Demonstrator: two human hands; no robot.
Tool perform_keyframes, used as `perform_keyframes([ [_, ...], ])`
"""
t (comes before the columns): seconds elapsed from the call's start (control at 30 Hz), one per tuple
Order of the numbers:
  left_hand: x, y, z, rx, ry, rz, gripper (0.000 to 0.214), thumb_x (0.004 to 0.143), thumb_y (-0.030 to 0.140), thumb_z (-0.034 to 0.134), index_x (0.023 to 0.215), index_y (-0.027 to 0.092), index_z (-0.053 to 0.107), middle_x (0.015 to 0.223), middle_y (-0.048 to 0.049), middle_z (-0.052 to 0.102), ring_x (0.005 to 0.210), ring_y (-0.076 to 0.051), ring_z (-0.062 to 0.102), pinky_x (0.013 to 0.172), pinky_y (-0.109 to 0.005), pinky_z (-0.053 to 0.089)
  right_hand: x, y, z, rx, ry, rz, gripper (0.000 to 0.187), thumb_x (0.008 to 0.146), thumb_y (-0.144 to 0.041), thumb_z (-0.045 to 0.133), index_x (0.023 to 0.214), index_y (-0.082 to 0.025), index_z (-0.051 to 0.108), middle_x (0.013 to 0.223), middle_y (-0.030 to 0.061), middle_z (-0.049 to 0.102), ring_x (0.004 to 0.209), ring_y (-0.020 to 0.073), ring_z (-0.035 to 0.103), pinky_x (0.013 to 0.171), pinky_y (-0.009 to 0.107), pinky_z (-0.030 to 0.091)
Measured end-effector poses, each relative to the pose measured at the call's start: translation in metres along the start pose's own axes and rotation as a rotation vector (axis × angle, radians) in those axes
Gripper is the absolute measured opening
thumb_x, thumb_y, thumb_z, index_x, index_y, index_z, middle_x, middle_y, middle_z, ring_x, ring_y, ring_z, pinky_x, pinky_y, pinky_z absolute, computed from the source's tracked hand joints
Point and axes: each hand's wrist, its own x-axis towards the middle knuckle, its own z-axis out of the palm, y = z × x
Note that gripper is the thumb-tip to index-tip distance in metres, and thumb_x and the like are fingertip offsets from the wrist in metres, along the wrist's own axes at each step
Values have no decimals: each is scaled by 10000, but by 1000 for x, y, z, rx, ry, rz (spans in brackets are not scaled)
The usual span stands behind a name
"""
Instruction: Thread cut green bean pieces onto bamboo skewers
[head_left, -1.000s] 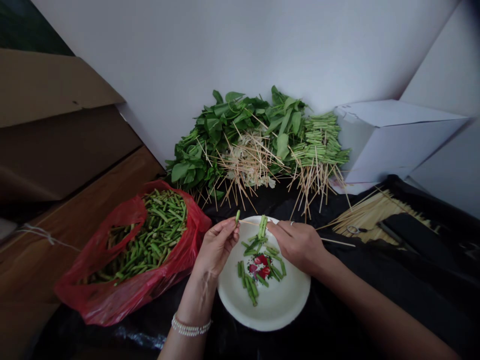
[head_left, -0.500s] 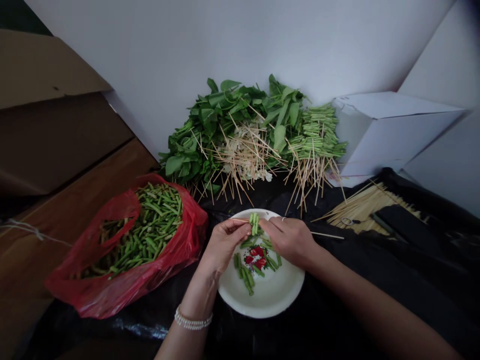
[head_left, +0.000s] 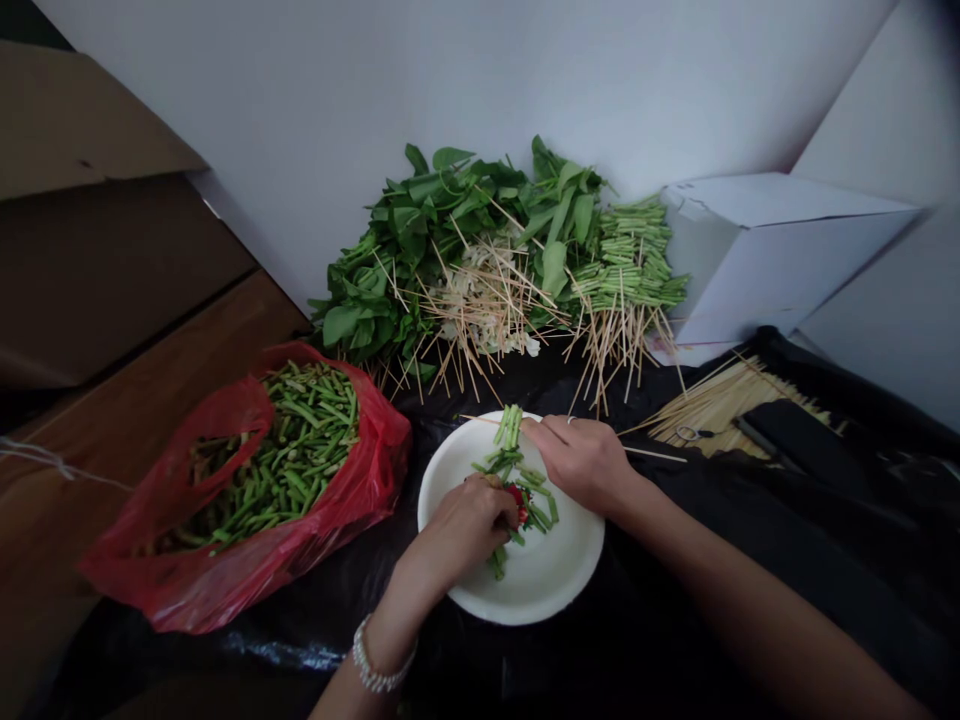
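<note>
A white plate with a red flower print holds several short green bean pieces. My right hand pinches a thin wooden skewer with a few bean pieces threaded on it, held over the plate's far rim. My left hand reaches down into the plate with its fingers curled over the loose bean pieces; what it grips is hidden. A pearl bracelet is on my left wrist.
A red plastic bag full of cut beans lies at the left. Leafy greens, skewered vegetables and loose skewers line the wall. A white box stands at the right, cardboard at the left. Black sheeting covers the surface.
My left hand has let go of the skewer and dropped down into the plate onto the loose bean pieces. My right hand still holds the skewer with beans on it.
</note>
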Motion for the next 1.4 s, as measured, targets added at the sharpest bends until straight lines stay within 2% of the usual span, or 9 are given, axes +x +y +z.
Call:
perform_keyframes([
  [0.33,3,-8,-5,-123,52,64,142,798,211,633,845,242,764,873,-44,714,906,-236,620,829,-335,442,1,4,-4,0,-5,33,236,928,-138,442,1004,-118,665,670,8,562,603,120,468,558,283,309],
  [0.5,10,8,-3,-110,118,100,188,836,190,586,885,245,760,912,-48,706,932,-240,610,848,-348,445,1,4,-3,-15,2,25,240,928,-136,435,1001,-117,662,672,8,559,596,124,462,547,290,303],
  [0.63,16,19,0,-78,82,147,217,831,130,568,892,231,749,913,-54,699,926,-237,600,844,-346,438,2,5,-3,-10,11,30,270,935,-126,400,997,-111,663,659,6,549,589,121,453,540,285,298],
  [0.8,19,9,-14,28,107,41,234,838,119,541,865,223,748,852,-63,685,865,-238,577,798,-347,423,3,8,-5,-18,15,53,268,936,-130,407,993,-125,669,662,2,550,579,115,445,541,285,293],
  [0.9,23,5,-20,64,98,36,266,836,104,520,907,214,751,862,-74,685,867,-244,569,804,-356,412,3,8,-6,-25,23,50,266,939,-133,410,983,-127,671,655,0,545,575,119,448,543,292,292],
  [1.13,37,11,-3,73,134,104,269,806,68,479,785,165,729,774,-97,637,813,-252,545,738,-346,397,2,9,-4,-26,12,50,268,934,-134,401,990,-129,662,666,2,555,577,113,448,535,284,290],
  [1.4,38,8,1,226,135,47,233,804,56,487,748,171,682,816,-95,612,841,-247,518,756,-357,402,1,8,-3,-39,15,39,269,928,-128,405,1015,-120,659,671,3,555,580,117,450,529,287,300],
])
